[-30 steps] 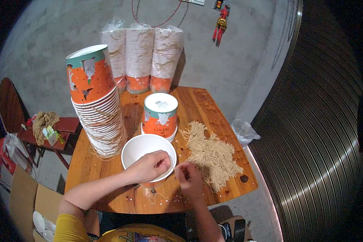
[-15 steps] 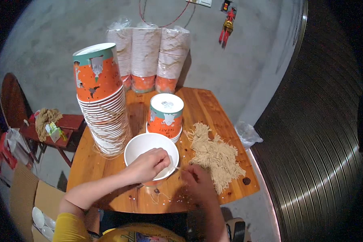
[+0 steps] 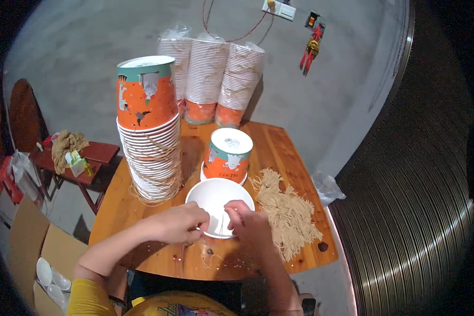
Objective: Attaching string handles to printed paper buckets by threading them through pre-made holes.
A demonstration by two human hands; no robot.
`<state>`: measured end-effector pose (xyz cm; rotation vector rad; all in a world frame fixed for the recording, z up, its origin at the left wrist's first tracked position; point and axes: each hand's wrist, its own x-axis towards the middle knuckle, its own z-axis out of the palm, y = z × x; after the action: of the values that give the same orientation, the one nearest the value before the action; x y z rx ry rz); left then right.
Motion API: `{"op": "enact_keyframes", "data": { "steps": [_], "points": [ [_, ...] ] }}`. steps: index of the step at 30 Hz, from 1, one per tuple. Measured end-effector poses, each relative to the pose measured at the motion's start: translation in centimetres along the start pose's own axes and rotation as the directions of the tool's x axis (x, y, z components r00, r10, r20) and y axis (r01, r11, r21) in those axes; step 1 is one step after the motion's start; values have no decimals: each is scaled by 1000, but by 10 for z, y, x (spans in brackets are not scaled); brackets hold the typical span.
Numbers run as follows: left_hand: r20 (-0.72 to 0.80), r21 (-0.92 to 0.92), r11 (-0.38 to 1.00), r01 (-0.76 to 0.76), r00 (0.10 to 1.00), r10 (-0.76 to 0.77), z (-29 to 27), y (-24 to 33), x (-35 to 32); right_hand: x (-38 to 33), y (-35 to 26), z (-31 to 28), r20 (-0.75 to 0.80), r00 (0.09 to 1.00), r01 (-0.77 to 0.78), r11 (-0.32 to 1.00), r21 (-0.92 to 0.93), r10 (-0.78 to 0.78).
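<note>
A white-lined paper bucket (image 3: 219, 192) stands open end up at the table's near side, in front of me. My left hand (image 3: 180, 224) is closed at its near left rim; what the fingers hold, if anything, is hidden. My right hand (image 3: 247, 220) reaches over the right part of the rim, thumb and finger pinched on a thin string (image 3: 223, 222) that shows against the white inside. Another loose end of string (image 3: 211, 259) lies on the table below the bucket. To the right spreads a pile of tan strings (image 3: 287, 216).
An orange and green bucket (image 3: 229, 158) stands upside down behind. A tall bucket stack (image 3: 150, 152), with strings around it, rises at left. Bagged stacks (image 3: 208, 73) line the wall. A cardboard box (image 3: 31, 231) sits at lower left, beside a red bench (image 3: 97, 151).
My left hand has moved from over the bucket's opening to its left rim. My right hand has come from beside the bucket to over its rim. The view has shifted left.
</note>
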<state>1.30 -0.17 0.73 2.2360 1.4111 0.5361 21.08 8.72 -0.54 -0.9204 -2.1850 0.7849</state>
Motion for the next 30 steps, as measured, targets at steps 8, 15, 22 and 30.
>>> {"op": "enact_keyframes", "data": {
  "steps": [8, 15, 22, 30],
  "points": [
    [-478, -270, 952, 145, 838, -263, 40, 8, 18, 9, 17, 27, 13, 963, 270, 958, -94, -270],
    [-663, -21, 983, 180, 733, -148, 56, 3, 27, 11, 2, 29, 4, 997, -72, 959, -274, 76],
    [-615, 105, 987, 118, 788, -29, 58, 6, 24, 26, 21, 34, -266, 947, 37, 882, -469, -182],
    [-507, 82, 993, -84, 854, 114, 43, 12, 9, 27, 22, 31, -174, 963, 99, 867, -488, -208]
  ]
}}
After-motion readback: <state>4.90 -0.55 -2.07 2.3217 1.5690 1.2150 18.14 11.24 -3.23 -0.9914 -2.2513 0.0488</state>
